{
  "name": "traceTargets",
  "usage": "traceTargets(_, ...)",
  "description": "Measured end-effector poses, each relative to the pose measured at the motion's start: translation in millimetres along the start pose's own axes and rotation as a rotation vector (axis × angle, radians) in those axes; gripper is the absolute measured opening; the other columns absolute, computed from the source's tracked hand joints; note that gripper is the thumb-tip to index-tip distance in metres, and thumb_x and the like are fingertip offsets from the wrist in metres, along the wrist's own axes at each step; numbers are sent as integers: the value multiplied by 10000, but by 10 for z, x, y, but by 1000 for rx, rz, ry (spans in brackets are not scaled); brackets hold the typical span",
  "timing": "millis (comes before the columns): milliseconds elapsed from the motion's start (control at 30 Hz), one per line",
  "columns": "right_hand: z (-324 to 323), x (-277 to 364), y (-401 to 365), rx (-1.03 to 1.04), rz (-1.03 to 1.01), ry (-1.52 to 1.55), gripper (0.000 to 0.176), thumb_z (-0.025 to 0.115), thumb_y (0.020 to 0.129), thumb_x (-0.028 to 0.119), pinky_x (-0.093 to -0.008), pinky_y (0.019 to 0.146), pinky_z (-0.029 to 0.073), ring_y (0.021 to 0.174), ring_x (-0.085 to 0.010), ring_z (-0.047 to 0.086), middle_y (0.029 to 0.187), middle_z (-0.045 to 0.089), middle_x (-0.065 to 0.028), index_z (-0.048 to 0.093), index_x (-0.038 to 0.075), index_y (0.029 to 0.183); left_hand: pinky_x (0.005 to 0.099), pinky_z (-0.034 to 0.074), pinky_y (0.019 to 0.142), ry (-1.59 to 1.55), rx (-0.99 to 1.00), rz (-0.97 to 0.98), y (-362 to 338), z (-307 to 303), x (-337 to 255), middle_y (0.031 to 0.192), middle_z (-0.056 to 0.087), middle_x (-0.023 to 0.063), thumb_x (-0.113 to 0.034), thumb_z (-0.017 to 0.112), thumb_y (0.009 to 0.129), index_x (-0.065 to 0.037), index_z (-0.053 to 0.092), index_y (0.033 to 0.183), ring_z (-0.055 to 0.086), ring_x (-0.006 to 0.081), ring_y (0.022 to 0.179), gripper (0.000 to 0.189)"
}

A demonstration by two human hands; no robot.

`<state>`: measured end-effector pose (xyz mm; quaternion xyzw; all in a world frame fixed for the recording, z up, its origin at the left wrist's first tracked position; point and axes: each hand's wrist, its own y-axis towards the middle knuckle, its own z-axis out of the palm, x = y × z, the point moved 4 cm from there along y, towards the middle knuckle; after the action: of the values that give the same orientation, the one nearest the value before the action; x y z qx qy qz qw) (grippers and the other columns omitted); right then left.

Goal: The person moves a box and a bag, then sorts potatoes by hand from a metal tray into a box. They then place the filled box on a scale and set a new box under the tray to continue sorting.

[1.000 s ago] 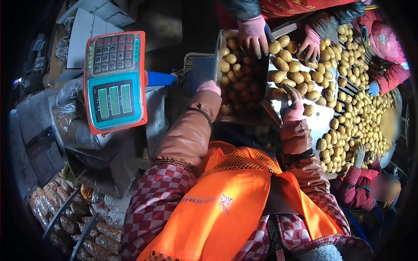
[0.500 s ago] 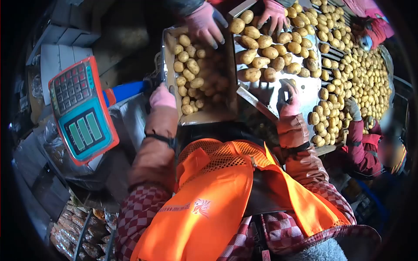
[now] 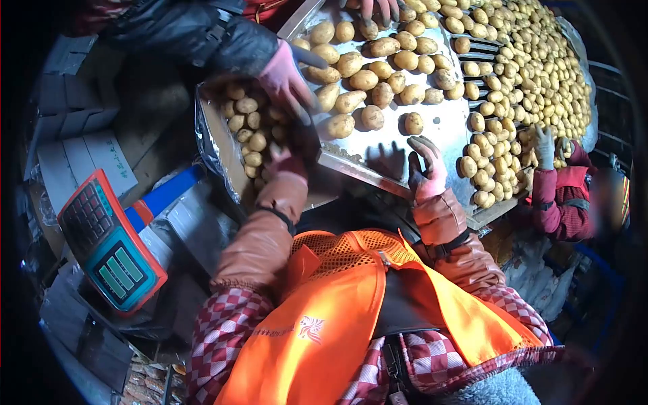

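My left hand [image 3: 285, 164], in a pink glove, is over the near part of a cardboard box [image 3: 217, 145] of potatoes [image 3: 256, 141]. Motion and shadow blur its fingers, so its grip does not show. My right hand [image 3: 430, 169], in a pink glove with dark fingertips, is at the near edge of a sloping metal tray [image 3: 445, 138]. Its fingers are apart and hold nothing. Just beyond them lies a single potato [image 3: 414, 123]. More potatoes [image 3: 364, 79] are spread higher up the tray.
A co-worker's gloved hand [image 3: 287, 75] reaches over the box, and another gloved hand [image 3: 379, 10] is at the tray's top. Dark bars [image 3: 480, 50] and a potato pile [image 3: 540, 64] lie right, near another person's glove [image 3: 544, 146]. A scale display [image 3: 111, 243] stands left.
My left hand has left the box's left rim and moved over the potatoes inside. My right hand stays by the tray edge, its fingers more spread. The view has shifted.
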<state>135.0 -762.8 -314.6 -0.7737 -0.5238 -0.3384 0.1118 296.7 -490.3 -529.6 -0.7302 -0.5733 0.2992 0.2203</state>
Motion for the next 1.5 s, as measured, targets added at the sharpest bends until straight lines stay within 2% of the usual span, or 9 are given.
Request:
traceTargets(300,97,176,333,119,-8,35,307,619,836,-83,-361,911,516,1034,-281,669,1090,691,-138,674,50,1107,366,499,962,-680,511,148,-987,368,225,1156,697,99,-238,649,886,-138,680,1224,648,228,1064,353)
traceTargets(400,62,48,408,102,-69,6,290,655,821,-7,-385,867,524,1003,-323,654,1062,675,-153,683,95,1091,308,506,924,-828,424,132,-527,1475,617,1153,700,95,-113,624,914,-59,668,1210,648,166,1040,304)
traceTargets(633,10,-521,1476,274,-127,-135,855,891,461,92,-431,1022,458,1219,-350,526,1266,572,-137,588,126,1260,253,515,898,-957,-141,44,-1063,46,632,1076,719,88,-26,574,928,-30,655,1226,642,102,962,309)
traceTargets(767,437,-441,1893,555,-255,-557,295,567,863,162,-450,899,489,1082,-405,577,1189,585,-219,599,64,1139,292,513,915,-744,-220,61,-1201,136,967,1125,708,115,-69,558,934,-107,655,1248,668,177,981,330)
traceTargets(1033,194,-369,1803,563,61,-451,303,615,868,138,-454,861,528,1098,-371,596,1186,588,-203,587,74,1163,362,524,890,-934,-495,-55,-2038,273,1215,1073,696,166,-218,663,906,-104,694,1157,667,321,1018,277)
traceTargets(1200,57,-149,1768,509,13,-623,363,671,847,85,-453,842,547,1125,-345,605,1227,583,-198,573,71,1196,310,537,841,-1211,-635,-184,-2328,800,1649,1006,724,132,-55,650,891,-55,703,1121,693,202,918,236)
traceTargets(1333,118,80,1608,188,-167,-46,368,664,844,103,-431,895,527,1123,-357,591,1257,544,-210,560,58,1195,258,532,913,-1725,-662,-292,-2456,949,1819,1124,662,118,86,536,900,30,650,1182,630,147,1012,310)
traceTargets(1367,156,409,1432,224,-185,204,386,655,843,98,-431,909,522,1134,-365,583,1283,530,-214,553,57,1213,247,526,941,-1146,-597,-285,-2550,759,1748,1184,630,133,98,503,911,47,631,1201,605,153,1068,321)
traceTargets(1500,459,1407,914,566,-228,698,460,620,838,80,-429,965,505,1176,-399,555,1387,473,-231,521,53,1286,249,515,947,-2159,-533,-457,-2197,1030,1927,1206,630,122,55,506,932,26,641,1204,593,162,1101,305)
